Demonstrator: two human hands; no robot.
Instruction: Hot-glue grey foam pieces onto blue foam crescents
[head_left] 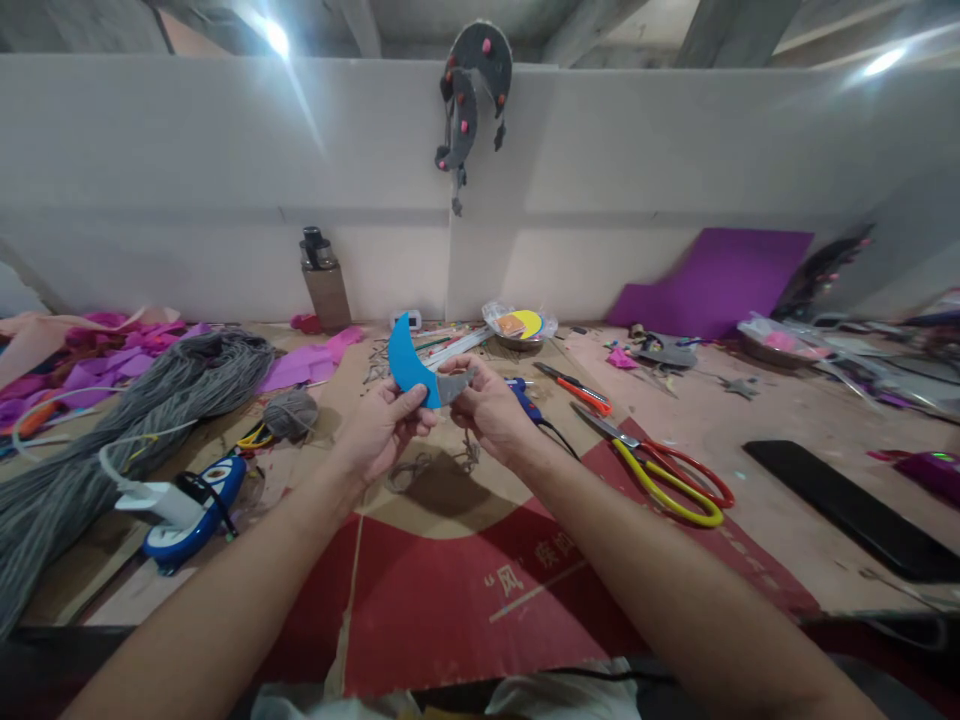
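Both hands hold up a blue crescent-shaped piece (409, 358) above the cardboard. My left hand (382, 425) pinches its lower middle between thumb and fingers. At the other tip, my right hand (487, 405) is closed on the crescent's grey end (453, 386), which looks covered in yarn. Grey yarn (420, 472) lies loosely on the cardboard just below the hands. A blue glue gun (525, 400) is partly hidden behind my right hand. Right of it lie a craft knife (581, 388) and scissors (664, 475) with red and yellow handles.
Red-printed cardboard (420, 600) covers the table's middle. At left are a grey yarn hank (142, 420), a yarn ball (291, 415) and a blue power strip (199, 515). A black phone-like slab (847, 505) lies right. A decorated grey crescent (487, 60) hangs on the back panel.
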